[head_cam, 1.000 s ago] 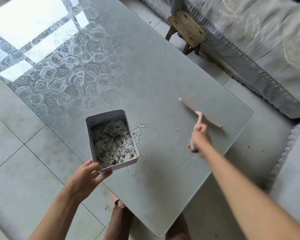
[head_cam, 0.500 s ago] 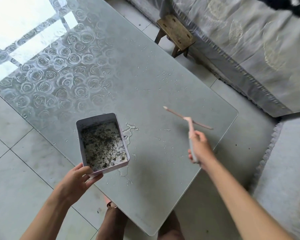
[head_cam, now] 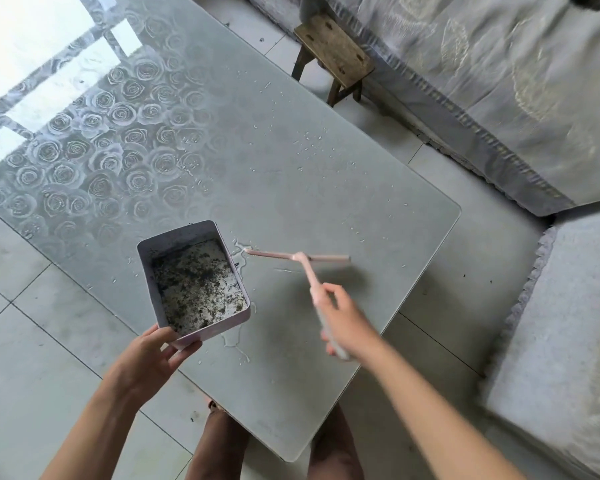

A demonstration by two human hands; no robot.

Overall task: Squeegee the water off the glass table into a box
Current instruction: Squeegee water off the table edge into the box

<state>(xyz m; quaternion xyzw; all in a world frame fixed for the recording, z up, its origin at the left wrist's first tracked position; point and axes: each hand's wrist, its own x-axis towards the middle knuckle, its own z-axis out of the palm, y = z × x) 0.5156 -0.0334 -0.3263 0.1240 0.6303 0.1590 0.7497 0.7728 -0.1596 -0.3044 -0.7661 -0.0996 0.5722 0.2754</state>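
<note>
Two hands work at a wet glass counter with a squeegee and a box.
The right hand (head_cam: 343, 320) curls round the squeegee (head_cam: 300, 257) handle, blade low over the counter (head_cam: 326, 174), its tip at a puddle (head_cam: 239, 249) beside the box (head_cam: 187, 233). The left hand (head_cam: 149, 358) grips the box's near corner at the counter's left edge.

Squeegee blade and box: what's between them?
Head view: only a small water puddle on the glass table, between the squeegee blade's left tip and the box right wall.
</note>
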